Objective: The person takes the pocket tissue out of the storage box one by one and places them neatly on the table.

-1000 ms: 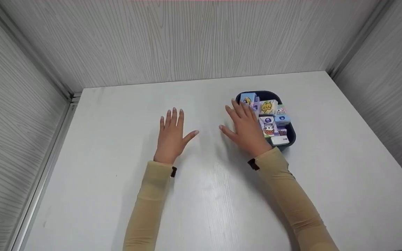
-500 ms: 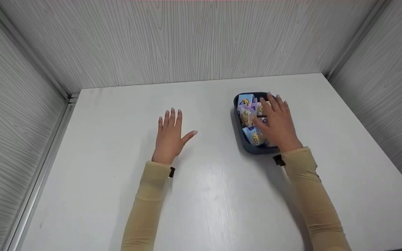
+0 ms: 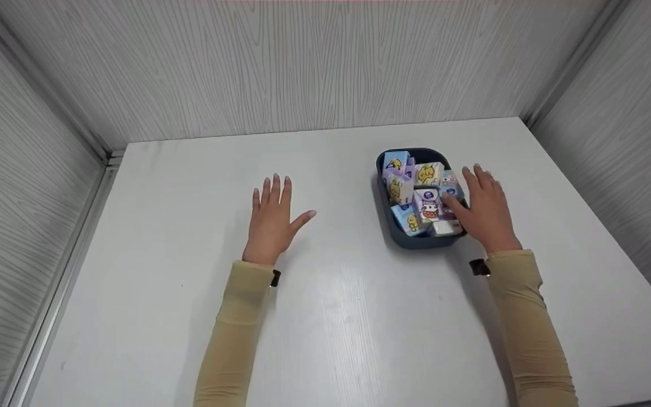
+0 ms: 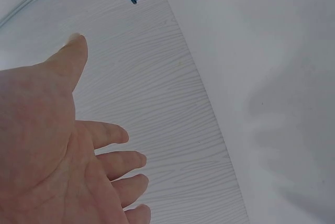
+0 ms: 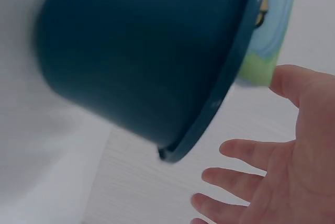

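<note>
A dark teal bin (image 3: 424,243) stands on the right half of the white table, filled with several small printed cartons (image 3: 428,204) in blue, purple, yellow and white. Beside the bin's right side is my right hand (image 3: 488,212), fingers spread, its thumb over the bin's right rim; in the right wrist view the bin (image 5: 125,51) looms close to the hand (image 5: 309,156), which holds nothing. Whether the thumb touches a carton I cannot tell. My left hand (image 3: 270,229) is held palm down at the table's middle left, thumb out, fingers extended, apart from everything.
The white table (image 3: 348,328) runs back to a wood-grain panel (image 3: 325,68). Similar panels rise on the left (image 3: 20,186) and right (image 3: 630,158). A metal rail (image 3: 71,271) follows the table's left edge.
My right hand has moved rightward from the bin's left side, across its top, to its right side, uncovering the cartons. The left hand has hardly moved. The bin stays in place.
</note>
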### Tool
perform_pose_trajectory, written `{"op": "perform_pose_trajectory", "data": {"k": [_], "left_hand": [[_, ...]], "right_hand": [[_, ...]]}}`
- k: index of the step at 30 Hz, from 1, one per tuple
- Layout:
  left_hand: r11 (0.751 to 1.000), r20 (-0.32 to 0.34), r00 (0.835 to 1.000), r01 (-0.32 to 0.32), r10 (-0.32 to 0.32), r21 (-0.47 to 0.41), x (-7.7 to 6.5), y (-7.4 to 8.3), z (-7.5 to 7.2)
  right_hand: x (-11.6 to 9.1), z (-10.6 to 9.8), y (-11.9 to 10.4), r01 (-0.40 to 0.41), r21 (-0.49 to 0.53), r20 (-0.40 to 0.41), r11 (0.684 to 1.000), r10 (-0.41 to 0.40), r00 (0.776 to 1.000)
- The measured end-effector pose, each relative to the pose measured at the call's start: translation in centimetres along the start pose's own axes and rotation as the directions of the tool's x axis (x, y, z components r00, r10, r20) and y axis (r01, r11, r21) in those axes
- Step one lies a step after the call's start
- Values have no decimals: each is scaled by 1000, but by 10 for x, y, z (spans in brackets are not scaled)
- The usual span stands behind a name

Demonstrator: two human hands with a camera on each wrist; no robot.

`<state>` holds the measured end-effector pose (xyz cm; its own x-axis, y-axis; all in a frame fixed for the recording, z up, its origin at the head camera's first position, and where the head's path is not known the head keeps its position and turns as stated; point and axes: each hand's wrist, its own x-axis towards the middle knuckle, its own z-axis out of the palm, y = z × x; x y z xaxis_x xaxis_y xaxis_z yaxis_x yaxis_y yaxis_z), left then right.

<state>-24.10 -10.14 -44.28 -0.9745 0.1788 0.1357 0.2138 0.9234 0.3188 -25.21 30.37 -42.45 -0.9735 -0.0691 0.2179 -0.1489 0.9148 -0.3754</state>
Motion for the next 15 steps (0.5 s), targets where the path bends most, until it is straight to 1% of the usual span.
{"op": "perform_pose_trajectory", "data": {"k": [3,5,9,15], "left_hand": [[1000,-8,1000,-8,8,7,0,0,0],[1000,-19,1000,-16,16,17,0,-1,1],[1000,-27,999,-20,20,19,1,-1,1],[1000,-9,1000,0,0,13,-1,1,2]], "right_hand": [[-2,-2,7,-51,47,39,998,49,998],[-4,-3,12,-87,92,82,992,79,993],[-4,0,19,-135,161,152,978,110,982],[-2,11,21,-177,192,188,965,141,972]]}}
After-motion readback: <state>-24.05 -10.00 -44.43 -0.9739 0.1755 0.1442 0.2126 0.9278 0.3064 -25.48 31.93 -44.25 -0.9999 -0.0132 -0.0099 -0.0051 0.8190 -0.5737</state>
